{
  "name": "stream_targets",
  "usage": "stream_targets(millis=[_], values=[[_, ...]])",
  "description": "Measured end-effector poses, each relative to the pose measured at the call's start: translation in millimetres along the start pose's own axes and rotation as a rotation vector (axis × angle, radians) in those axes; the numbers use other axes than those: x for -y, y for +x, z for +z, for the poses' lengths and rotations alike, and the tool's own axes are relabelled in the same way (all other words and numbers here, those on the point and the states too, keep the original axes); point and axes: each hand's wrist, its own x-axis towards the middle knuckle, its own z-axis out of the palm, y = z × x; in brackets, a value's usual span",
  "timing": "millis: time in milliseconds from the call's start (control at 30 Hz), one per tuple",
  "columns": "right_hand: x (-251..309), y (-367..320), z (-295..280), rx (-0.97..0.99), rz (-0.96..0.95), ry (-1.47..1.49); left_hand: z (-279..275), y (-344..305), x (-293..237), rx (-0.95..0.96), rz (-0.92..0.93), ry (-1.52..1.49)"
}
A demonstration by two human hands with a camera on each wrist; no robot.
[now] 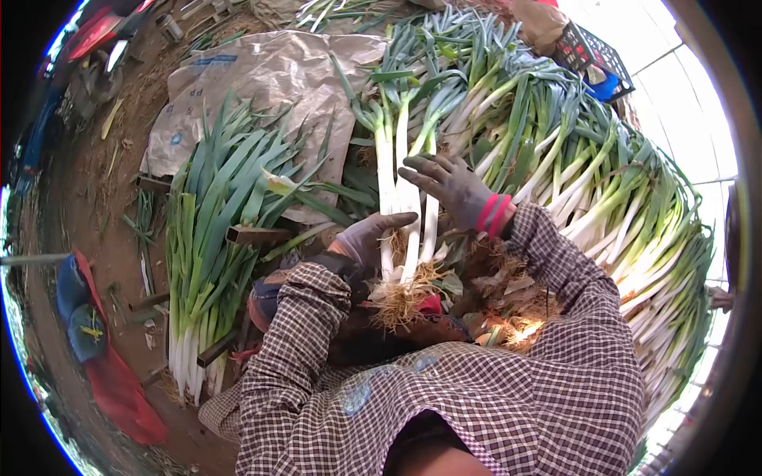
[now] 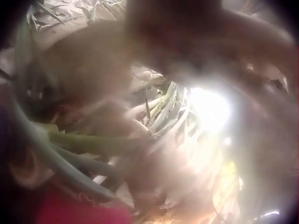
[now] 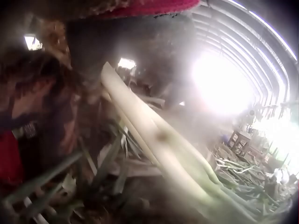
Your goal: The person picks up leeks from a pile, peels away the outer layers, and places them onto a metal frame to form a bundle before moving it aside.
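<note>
Several leeks (image 1: 412, 247) stand upright before the person, roots toward the body and green leaves pointing away. Around their white stalks, the gloved left hand (image 1: 367, 239) grips with its thumb across the front. Higher up the same stalks, the right hand (image 1: 456, 190), in a grey glove with a pink-striped cuff, lays its extended fingers over the white part. Shaggy roots (image 1: 402, 300) hang below the left hand. Close to the right wrist camera, a pale leek stalk (image 3: 154, 133) slants across the view. The left wrist view is mostly blurred.
A long heap of leeks (image 1: 591, 186) curves along the right side. At the left, another bundle (image 1: 208, 238) lies across a wooden rack (image 1: 258, 236). Beyond it spreads a pale woven sheet (image 1: 262, 75). A black crate (image 1: 595, 59) stands at the back right.
</note>
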Motion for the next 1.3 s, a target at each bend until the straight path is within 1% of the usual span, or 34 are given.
stream_targets(millis=[33, 67, 100, 167, 200, 300, 333, 367, 400, 433, 467, 500, 533, 600, 633, 667, 700, 733, 767, 833, 867, 900, 933, 1000, 1033, 1067, 1100, 1133, 1200, 1233, 1267, 1300], values=[[-0.8, 9.2, -3.9, 0.081, -0.005, -0.173, 4.8, -1.3, -0.8, -0.051, 0.034, 0.111], [-5.0, 19.5, 6.1, 0.149, -0.105, -0.179, 9.1, -4.0, -3.9, -0.098, 0.068, 0.234], [-13.2, 23.5, 38.7, -0.002, -0.27, -0.335, 18.2, -8.8, 2.1, -0.043, 0.05, 0.159], [-4.9, 38.7, 36.0, 0.008, -0.357, -0.203, 13.3, -8.7, 0.4, -0.113, 0.011, 0.276], [-2.2, 45.1, 37.3, -0.067, -0.41, -0.208, 14.3, -15.2, -2.0, -0.112, 0.078, 0.405], [7.5, 46.5, 32.0, -0.286, -0.397, 0.205, 31.3, -31.0, -15.2, -0.109, 0.144, 0.802], [8.7, 51.8, 30.7, -0.344, -0.418, 0.255, 49.0, -46.0, -20.7, -0.164, 0.054, 0.736], [9.6, 55.1, 27.0, -0.347, -0.432, 0.259, 55.3, -49.9, -22.8, -0.158, -0.084, 0.476], [16.5, 58.9, 17.0, -0.376, -0.342, 0.312, 47.0, -55.3, -26.2, -0.062, 0.079, 0.496], [21.8, 62.6, 8.1, -0.403, -0.253, 0.36, 52.7, -76.0, -34.1, 0.021, 0.16, 0.421], [8.7, 72.2, 17.0, -0.483, -0.27, 0.384, 58.3, -96.6, -41.9, 0.111, 0.233, 0.341], [-4.1, 73.8, 22.3, -0.32, -0.091, 1.066, 74.8, -124.3, -50.9, 0.173, 0.276, 0.291], [-16.8, 75.7, 26.9, -0.338, 0.163, 1.771, 91.5, -152.0, -60.3, 0.238, 0.314, 0.239], [-25.3, 95.3, -39.3, -0.57, 0.186, 1.429, 102.8, -182.8, -89.7, 0.342, 0.499, 0.422], [-20.0, 98.9, -94.4, -0.681, 0.228, 0.797, 106.8, -197.8, -96.5, 0.399, 0.592, 0.527], [-28.0, 100.7, -119.4, -0.814, 0.326, 0.83, 108.2, -211.7, -93.5, 0.204, 0.712, 0.538], [-33.2, 104.7, -147.5, -0.963, 0.113, 1.134, 109.0, -224.1, -88.3, 0.014, 0.835, 0.544], [-42.5, 102.7, -180.6, -0.89, 0.051, 1.26, 103.4, -228.5, -83.2, -0.155, 0.901, 0.604], [-52.9, 96.9, -208.3, -0.807, -0.001, 1.388, 94.2, -233.1, -75.3, -0.304, 0.897, 0.633], [-74.4, 101.2, -243.0, -0.762, 0.034, 1.371, 76.9, -242.3, -60.7, -0.37, 0.824, 0.678], [-60.4, 97.7, -260.0, -0.771, 0.071, 1.381, 64.0, -247.8, -51.1, -0.335, 0.787, 0.716], [-67.4, 91.2, -278.5, -0.73, -0.012, 1.36, 53.6, -253.5, -44.3, -0.306, 0.766, 0.739], [-73.9, 108.0, -302.6, -0.612, -0.129, 1.354, 37.6, -272.7, -25.7, -0.312, 0.827, 0.709], [-65.6, 122.7, -331.6, -0.526, -0.067, 1.287, 10.5, -305.6, 9.5, -0.374, 0.852, 0.643], [-61.9, 134.9, -347.5, -0.525, -0.129, 1.117, -1.4, -325.2, 24.4, -0.377, 0.896, 0.64], [-68.7, 146.2, -361.0, -0.607, -0.233, 0.754, -18.2, -331.3, 37.1, -0.496, 0.914, 0.586], [-57.1, 159.4, -381.7, -0.724, -0.312, 0.414, -40.2, -353.3, 53.0, -0.593, 0.945, 0.548], [-43.0, 177.0, -393.5, -0.834, -0.384, 0.204, -62.6, -375.1, 69.7, -0.671, 1.013, 0.461], [12.0, 216.8, -413.7, -0.665, -0.331, 0.673, -106.7, -413.6, 99.8, -0.815, 1.135, 0.299], [36.8, 237.4, -417.2, -0.567, -0.451, 0.626, -145.3, -437.3, 113.3, -0.789, 1.242, 0.238], [55.7, 252.2, -416.2, -0.536, -0.463, 0.512, -171.3, -455.5, 127.6, -0.884, 1.386, -0.021], [74.2, 267.7, -417.5, -0.508, -0.479, 0.399, -154.0, -477.5, 132.4, -1.005, 1.513, -0.25]])
